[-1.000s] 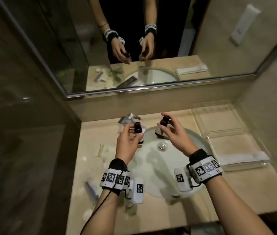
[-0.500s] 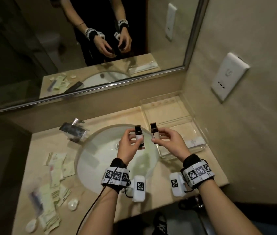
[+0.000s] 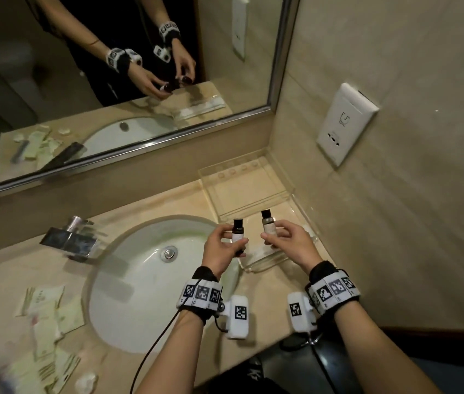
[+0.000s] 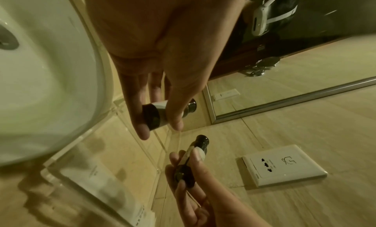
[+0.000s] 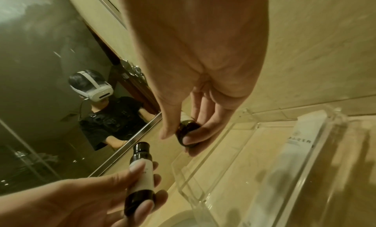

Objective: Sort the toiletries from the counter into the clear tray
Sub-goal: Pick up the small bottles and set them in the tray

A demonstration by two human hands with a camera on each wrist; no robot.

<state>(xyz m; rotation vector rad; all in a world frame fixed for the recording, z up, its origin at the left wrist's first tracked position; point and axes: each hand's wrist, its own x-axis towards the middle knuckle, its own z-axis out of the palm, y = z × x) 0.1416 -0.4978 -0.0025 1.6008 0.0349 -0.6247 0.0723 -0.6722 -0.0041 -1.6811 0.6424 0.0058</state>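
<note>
Hands (image 3: 220, 250) (image 3: 290, 243) each grasp 1 white-labelled dark bottle (image 3: 238, 237) (image 3: 269, 228); writing unreadable.

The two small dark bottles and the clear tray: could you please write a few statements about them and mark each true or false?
1. The left hand holds a dark bottle. True.
2. The right hand is empty. False: it holds a second bottle.
3. Both bottles already stand in the clear tray. False: both are in the hands' grip.
4. A white packet lies in the tray. True.
5. The bottles have dark caps. True.
</note>
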